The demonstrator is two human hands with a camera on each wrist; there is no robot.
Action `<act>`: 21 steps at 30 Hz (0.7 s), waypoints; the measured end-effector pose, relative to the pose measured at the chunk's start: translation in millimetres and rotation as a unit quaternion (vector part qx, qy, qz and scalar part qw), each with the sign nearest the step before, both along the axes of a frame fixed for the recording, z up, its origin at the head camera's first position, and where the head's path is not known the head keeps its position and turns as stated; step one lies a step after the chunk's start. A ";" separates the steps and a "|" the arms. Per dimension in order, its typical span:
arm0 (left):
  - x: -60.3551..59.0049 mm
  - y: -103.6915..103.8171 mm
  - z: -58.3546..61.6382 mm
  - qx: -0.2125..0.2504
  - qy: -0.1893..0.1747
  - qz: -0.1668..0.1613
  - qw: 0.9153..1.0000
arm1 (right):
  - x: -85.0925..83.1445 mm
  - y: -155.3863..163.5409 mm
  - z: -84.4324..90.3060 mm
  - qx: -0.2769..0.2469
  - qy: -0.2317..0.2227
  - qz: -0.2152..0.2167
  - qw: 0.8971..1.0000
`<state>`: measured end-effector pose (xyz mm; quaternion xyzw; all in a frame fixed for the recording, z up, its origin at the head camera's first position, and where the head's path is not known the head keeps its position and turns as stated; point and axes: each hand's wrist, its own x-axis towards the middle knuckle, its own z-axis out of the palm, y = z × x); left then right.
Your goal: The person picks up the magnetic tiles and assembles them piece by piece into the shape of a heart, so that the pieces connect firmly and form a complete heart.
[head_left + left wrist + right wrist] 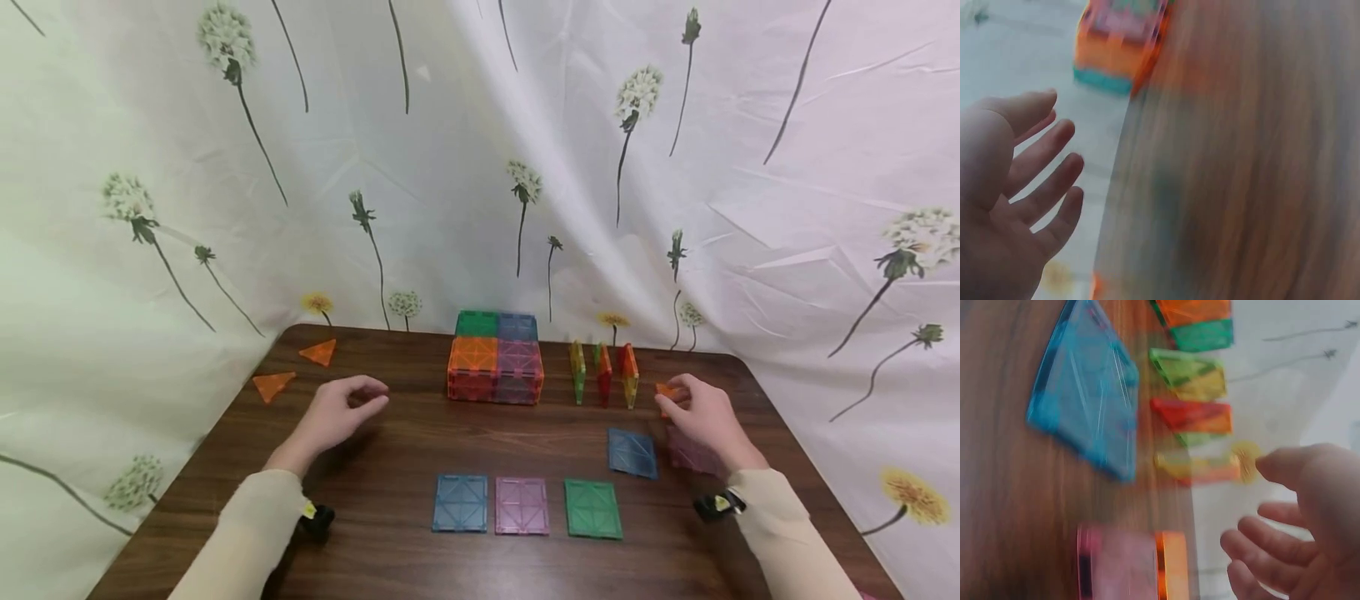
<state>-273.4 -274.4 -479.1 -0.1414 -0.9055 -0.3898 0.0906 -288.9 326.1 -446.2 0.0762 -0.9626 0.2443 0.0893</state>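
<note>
Two hands over magnetic tiles on a brown desk (405,433).

The right hand (701,417) touches a small orange tile (665,392) with its fingertips at the far right of the desk; in the right wrist view the fingers look loosely spread rather than gripping, so whether it pinches the tile I cannot tell. The left hand (341,412) hovers above the desk, released, fingers loosely curled and holding nothing. Between the hands stands a closed box of tiles (495,367) (orange, pink, green and blue panels; its inside is not visible). Just beside it three upright tiles (603,375) stand in a row. Flat squares lie nearer: a blue tile (632,452), a light blue tile (460,502), a pink tile (522,505) and a green tile (592,507). Two orange triangles (273,385) lie far left.
</note>
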 end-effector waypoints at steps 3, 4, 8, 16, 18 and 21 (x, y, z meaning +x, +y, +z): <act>-3.7 -29.3 -0.4 -0.010 0.017 0.039 0.999 | 14.3 17.0 1.0 0.011 0.005 0.018 1.000; -4.8 -38.3 -1.2 -0.011 0.020 0.051 0.998 | 19.4 22.1 1.6 0.015 0.003 0.022 1.000; -8.1 -66.9 -6.9 -0.011 0.025 0.086 0.996 | 39.6 40.8 1.3 0.032 -0.007 0.030 0.999; -15.3 -106.8 -19.6 -0.032 0.053 0.138 0.989 | 73.9 72.3 -3.2 0.039 -0.010 0.036 0.999; -17.9 -115.2 -22.7 -0.042 0.053 0.142 0.988 | 82.6 81.1 -4.8 0.033 -0.013 0.037 0.999; -21.9 -124.2 -28.1 -0.068 0.039 0.145 0.986 | 97.2 94.8 -7.6 0.034 -0.018 0.039 0.999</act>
